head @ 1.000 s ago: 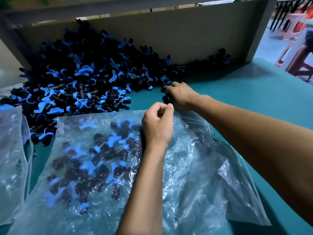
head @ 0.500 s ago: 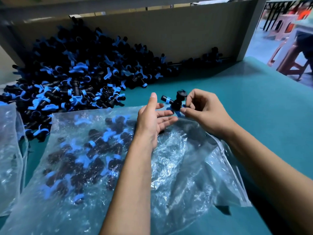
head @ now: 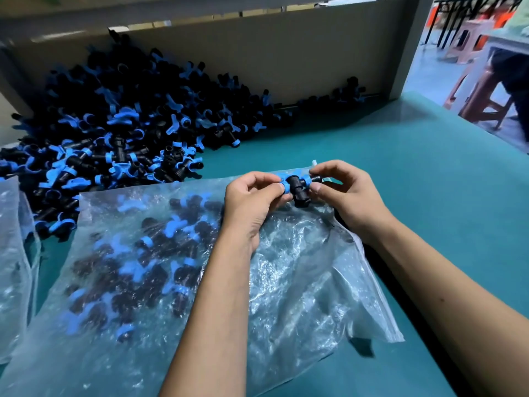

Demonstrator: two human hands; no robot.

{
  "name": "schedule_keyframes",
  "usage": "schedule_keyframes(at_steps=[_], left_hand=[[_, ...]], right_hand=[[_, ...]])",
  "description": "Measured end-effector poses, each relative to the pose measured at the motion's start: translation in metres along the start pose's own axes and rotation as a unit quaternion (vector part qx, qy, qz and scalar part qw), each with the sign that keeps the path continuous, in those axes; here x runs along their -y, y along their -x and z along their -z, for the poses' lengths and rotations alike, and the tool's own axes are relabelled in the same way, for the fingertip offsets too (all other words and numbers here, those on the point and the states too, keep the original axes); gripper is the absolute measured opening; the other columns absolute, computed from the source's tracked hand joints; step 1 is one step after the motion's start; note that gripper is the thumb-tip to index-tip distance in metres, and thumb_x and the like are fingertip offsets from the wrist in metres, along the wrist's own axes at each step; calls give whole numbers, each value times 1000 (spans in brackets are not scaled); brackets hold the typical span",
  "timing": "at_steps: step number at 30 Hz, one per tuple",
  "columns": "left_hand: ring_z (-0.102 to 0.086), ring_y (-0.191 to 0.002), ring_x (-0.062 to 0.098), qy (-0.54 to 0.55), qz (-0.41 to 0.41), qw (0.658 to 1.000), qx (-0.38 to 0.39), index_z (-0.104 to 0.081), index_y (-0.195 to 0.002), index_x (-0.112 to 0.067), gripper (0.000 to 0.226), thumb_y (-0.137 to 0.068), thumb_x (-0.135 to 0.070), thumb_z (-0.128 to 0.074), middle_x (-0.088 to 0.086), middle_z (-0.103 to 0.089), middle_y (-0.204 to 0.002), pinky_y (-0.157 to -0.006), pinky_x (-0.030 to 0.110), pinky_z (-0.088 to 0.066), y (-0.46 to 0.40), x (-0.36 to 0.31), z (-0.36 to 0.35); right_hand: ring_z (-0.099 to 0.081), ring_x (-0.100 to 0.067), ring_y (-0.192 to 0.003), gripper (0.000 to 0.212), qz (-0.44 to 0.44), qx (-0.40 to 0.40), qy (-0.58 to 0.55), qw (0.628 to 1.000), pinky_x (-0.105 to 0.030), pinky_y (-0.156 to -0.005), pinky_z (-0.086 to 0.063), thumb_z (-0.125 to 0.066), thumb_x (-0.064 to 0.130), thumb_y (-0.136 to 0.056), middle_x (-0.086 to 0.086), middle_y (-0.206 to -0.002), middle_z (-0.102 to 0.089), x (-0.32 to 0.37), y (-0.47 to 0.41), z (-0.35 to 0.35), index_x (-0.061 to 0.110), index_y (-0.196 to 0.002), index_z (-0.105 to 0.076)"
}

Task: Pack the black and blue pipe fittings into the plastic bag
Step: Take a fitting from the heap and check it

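Now joining the right hand (head: 347, 193), left hand (head: 253, 200) pinches fitting (head: 297, 187).

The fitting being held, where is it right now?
In the head view, centre-right: the fitting is pinched between the left hand and right hand, just above the plastic bag's far edge.

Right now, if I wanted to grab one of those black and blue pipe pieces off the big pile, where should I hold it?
Probably pinch the black stem of a fitting at the pile's near edge, like the one at, coming from above on your side. Those lie loose on the teal table with stems sticking out, while the blue wings look thin and tangle with neighbours.
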State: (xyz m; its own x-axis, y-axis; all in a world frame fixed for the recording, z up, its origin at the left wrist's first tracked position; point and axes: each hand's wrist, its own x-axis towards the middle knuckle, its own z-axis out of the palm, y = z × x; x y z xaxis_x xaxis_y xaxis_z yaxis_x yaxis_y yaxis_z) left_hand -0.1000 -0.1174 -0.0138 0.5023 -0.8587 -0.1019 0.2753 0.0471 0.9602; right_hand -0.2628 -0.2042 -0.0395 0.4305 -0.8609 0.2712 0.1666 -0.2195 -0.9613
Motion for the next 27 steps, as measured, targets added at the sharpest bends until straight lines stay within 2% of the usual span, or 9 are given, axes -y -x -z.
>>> schedule_keyframes(at_steps=[4,8,12,17,20,23,27], left_hand=[[-76,-75,20,14,-21,1000,2,-74,-83,-4,16,-88,10,-70,13,-77,-86,-69,20,-60,-1,1,-1],[-74,-84,22,0,-53,998,17,-76,-84,-7,14,-84,7,-78,11,-77,-85,-76,24,-60,0,4,0],[-76,-77,22,-23,-57,998,14,-74,-89,-7,17,-82,7,-80,12,-78,-83,-71,23,-59,0,7,0],[-74,-76,17,-66,-74,995,11,-75,-86,-9,17,-78,2,-86,5,-77,-79,-71,24,-59,-1,10,-1],[-74,-75,17,-45,-81,996,-15,-75,-84,-9,17,-79,4,-83,2,-77,-75,-71,22,-58,-5,8,4],[-77,-79,22,-20,-72,997,-25,-76,-89,-7,16,-80,5,-82,6,-78,-80,-74,23,-60,-9,4,15],[-78,-81,23,-35,-69,997,2,-78,-87,-9,17,-78,4,-85,10,-79,-84,-75,26,-61,-4,6,8]], right_hand=[[-71,-22,-82,14,-7,7,-50,999,-29,-79,-59,-71,-5,-88,-13,-93,-75,1,1,0,3,-100,-70],[-70,-15,-77,15,-1,11,-49,999,-23,-74,-57,-74,-5,-85,-8,-90,-75,3,2,-1,6,-94,-70],[-67,-13,-70,17,-6,12,-39,999,-22,-71,-56,-76,-5,-83,-6,-88,-74,2,2,0,6,-95,-70],[-69,-20,-79,18,-11,17,-28,999,-25,-75,-57,-77,-1,-84,-11,-92,-76,2,2,0,15,-92,-76],[-65,-17,-72,17,-27,-40,-70,996,-24,-70,-52,-77,1,-82,-9,-84,-74,0,0,3,15,-93,-77],[-60,-18,-69,16,-52,-70,-116,989,-29,-71,-47,-78,5,-80,-7,-81,-71,-1,-1,7,15,-93,-77],[-65,-15,-70,15,-38,-38,-78,996,-26,-70,-52,-82,5,-77,-7,-85,-75,0,1,4,14,-89,-78]])
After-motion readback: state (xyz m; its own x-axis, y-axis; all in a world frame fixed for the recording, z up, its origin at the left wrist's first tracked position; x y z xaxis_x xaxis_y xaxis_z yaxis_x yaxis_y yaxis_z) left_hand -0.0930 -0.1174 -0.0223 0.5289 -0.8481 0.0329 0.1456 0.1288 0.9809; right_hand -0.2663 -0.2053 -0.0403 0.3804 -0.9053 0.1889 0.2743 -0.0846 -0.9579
